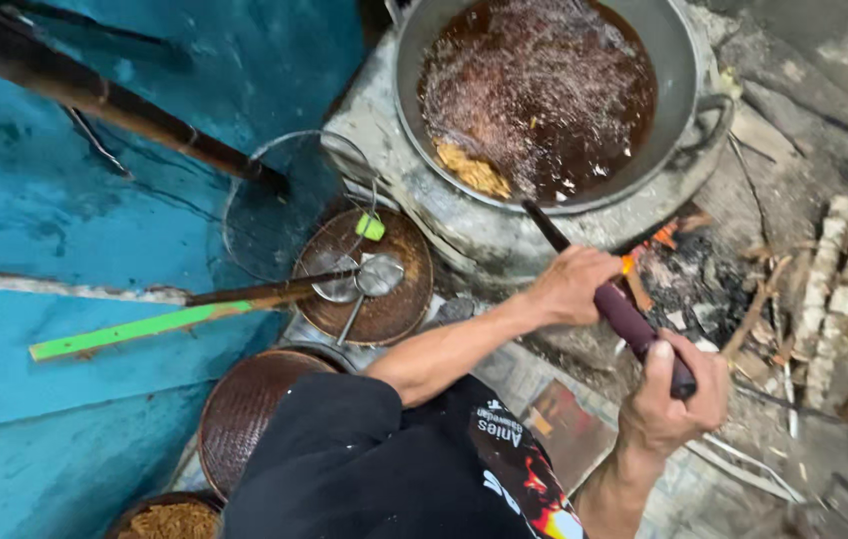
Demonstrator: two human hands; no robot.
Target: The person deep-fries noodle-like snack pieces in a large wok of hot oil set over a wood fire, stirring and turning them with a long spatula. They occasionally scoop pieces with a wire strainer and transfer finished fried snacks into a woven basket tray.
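Both hands grip one long dark handle (pixel 625 315) that slants up into a big grey metal wok (pixel 678 75). My left hand (pixel 573 284) holds it nearer the wok. My right hand (pixel 678 399) clasps its lower end. The wok is full of dark bubbling oil (pixel 554 85), and a clump of golden fried food (pixel 474 168) lies at the submerged end of the tool. The wok sits on a rough stone stove (pixel 464 225) with glowing embers (pixel 658 240) at its mouth.
Firewood sticks (pixel 828 289) lie to the right. Left of the stove are a round wire skimmer (pixel 279 205), a brown woven strainer (pixel 369 284) holding two small ladles, another brown strainer (pixel 244 404), and a bowl of fried shreds (pixel 174 519). A blue wall (pixel 64 200) fills the left.
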